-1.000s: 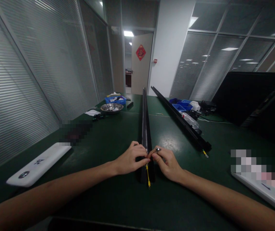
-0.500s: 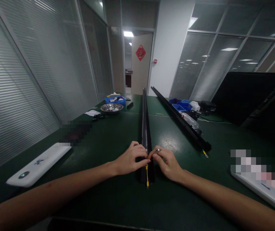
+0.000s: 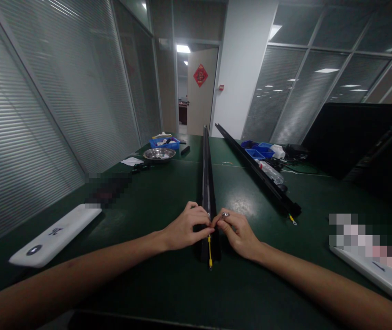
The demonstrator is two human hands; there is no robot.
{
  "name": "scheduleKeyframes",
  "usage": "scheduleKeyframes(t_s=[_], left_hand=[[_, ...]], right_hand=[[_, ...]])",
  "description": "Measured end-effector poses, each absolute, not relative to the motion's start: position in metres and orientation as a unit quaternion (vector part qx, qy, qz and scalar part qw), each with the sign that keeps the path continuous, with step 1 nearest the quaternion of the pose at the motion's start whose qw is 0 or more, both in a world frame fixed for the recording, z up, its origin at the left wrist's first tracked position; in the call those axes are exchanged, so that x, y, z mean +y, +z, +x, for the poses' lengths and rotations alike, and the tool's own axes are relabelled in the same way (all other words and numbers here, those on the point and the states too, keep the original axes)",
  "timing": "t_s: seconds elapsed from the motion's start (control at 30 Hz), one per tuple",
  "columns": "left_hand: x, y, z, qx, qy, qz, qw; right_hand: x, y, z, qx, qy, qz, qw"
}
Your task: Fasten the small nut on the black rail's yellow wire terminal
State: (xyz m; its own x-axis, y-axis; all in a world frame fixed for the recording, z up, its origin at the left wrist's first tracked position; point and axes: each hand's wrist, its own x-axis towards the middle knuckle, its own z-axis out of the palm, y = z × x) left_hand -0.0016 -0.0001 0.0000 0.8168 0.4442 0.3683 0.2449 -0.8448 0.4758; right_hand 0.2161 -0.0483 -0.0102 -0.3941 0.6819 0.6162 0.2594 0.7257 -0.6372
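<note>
I have the left hand (image 3: 185,227) and right hand (image 3: 237,231) each in a pinching grip on the yellow wire (image 3: 210,252) at the black rail (image 3: 207,174) near end, with the wire tip protruding past the rail, not seated.

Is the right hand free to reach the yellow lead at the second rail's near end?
Probably yes: only table lies between the right hand and that lead, though it now pinches the yellow wire.
</note>
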Motion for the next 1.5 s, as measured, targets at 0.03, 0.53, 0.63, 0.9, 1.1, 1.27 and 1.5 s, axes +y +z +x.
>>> scheduleKeyframes(t_s=[0.03,0.53,0.63,0.9,1.1,1.27,1.5], left_hand=[[-0.0001,0.0000,-0.0017,0.185,0.242,0.930,0.206],[-0.0008,0.0004,-0.0009,0.189,0.241,0.928,0.213],[-0.0003,-0.0004,-0.0011,0.189,0.241,0.929,0.210],[-0.0013,0.0015,-0.0005,0.190,0.237,0.928,0.217],[-0.0012,0.0007,-0.0007,0.192,0.240,0.928,0.210],[-0.0011,0.0005,-0.0002,0.185,0.241,0.930,0.209],[-0.0008,0.0015,-0.0002,0.189,0.232,0.930,0.215]], right_hand=[[-0.0483,-0.0103,0.2162,-0.804,0.225,-0.292,0.467],[-0.0460,-0.0132,0.2173,-0.804,0.239,-0.295,0.457],[-0.0461,-0.0131,0.2172,-0.803,0.242,-0.293,0.459],[-0.0467,-0.0124,0.2164,-0.801,0.242,-0.297,0.460],[-0.0465,-0.0120,0.2179,-0.804,0.245,-0.286,0.460],[-0.0472,-0.0138,0.2164,-0.801,0.231,-0.297,0.465],[-0.0461,-0.0123,0.2173,-0.805,0.241,-0.287,0.459]])
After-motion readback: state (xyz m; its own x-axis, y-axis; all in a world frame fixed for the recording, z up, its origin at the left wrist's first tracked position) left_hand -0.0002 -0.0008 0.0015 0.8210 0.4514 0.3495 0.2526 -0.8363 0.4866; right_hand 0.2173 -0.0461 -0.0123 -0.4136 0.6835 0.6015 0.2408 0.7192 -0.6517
